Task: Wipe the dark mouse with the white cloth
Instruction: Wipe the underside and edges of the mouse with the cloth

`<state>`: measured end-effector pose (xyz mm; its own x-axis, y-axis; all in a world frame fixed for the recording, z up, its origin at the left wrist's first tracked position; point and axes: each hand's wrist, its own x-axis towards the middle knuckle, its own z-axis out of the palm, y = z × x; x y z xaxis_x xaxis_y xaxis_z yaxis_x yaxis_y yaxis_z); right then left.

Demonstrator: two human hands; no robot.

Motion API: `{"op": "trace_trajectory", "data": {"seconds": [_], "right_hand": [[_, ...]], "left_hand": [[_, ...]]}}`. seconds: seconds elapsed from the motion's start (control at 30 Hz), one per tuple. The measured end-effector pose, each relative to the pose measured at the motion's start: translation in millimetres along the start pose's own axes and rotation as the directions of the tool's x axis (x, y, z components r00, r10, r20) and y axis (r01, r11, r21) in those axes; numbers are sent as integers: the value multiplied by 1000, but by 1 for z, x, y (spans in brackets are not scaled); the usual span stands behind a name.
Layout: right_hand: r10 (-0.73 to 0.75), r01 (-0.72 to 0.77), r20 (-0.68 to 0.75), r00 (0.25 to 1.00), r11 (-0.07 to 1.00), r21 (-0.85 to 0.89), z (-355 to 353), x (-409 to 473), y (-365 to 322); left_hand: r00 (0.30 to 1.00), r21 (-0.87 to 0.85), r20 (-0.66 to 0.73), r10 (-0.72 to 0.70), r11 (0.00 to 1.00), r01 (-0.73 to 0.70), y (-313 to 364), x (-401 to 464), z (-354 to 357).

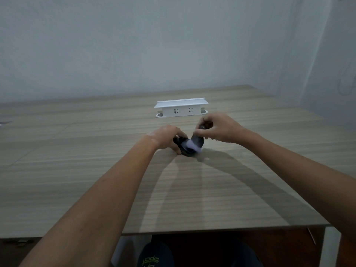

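The dark plastic mouse [184,149] sits on the striped light wood table [96,151], near its middle, at 6 o'clock from the white box with plug holes [181,108]. Your left hand [166,136] is at 9 o'clock of the mouse, fingers curled around its side, holding it down. Your right hand [219,128] is at 1 o'clock, fingers pinched shut on the small white cloth [195,144], which lies over the mouse's top.
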<state>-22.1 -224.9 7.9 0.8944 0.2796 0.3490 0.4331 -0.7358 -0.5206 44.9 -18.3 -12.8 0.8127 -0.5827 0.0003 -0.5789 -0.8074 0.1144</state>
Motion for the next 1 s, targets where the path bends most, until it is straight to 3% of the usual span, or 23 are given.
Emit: {"op": "trace_trajectory", "data": {"seconds": [0.07, 0.17, 0.33, 0.5, 0.7, 0.8, 1.0], "right_hand": [[6, -2, 69, 998, 998, -56, 1, 0, 2], [-28, 29, 6, 1000, 968, -249, 2, 1, 11], [-44, 44, -9, 999, 999, -18, 8, -7, 1], [-61, 45, -90, 994, 984, -169, 5, -2, 10], [-33, 21, -117, 993, 995, -99, 13, -4, 6], [-25, 3, -130, 991, 986, -167, 13, -2, 15], [3, -11, -244, 970, 999, -31, 19, -5, 11]], "left_hand": [[1000, 3, -2, -1, 1000, 1, 0, 0, 0], [1000, -11, -4, -9, 1000, 9, 1, 0, 0], [1000, 3, 9, -18, 1000, 18, 2, 0, 0], [998, -23, -19, -54, 998, 54, 3, -1, 2], [993, 16, -49, -103, 994, 104, 4, 1, 7], [994, -48, -36, -106, 993, 104, 2, -3, 4], [998, -175, 12, -62, 982, 63, -10, -12, 9]]}}
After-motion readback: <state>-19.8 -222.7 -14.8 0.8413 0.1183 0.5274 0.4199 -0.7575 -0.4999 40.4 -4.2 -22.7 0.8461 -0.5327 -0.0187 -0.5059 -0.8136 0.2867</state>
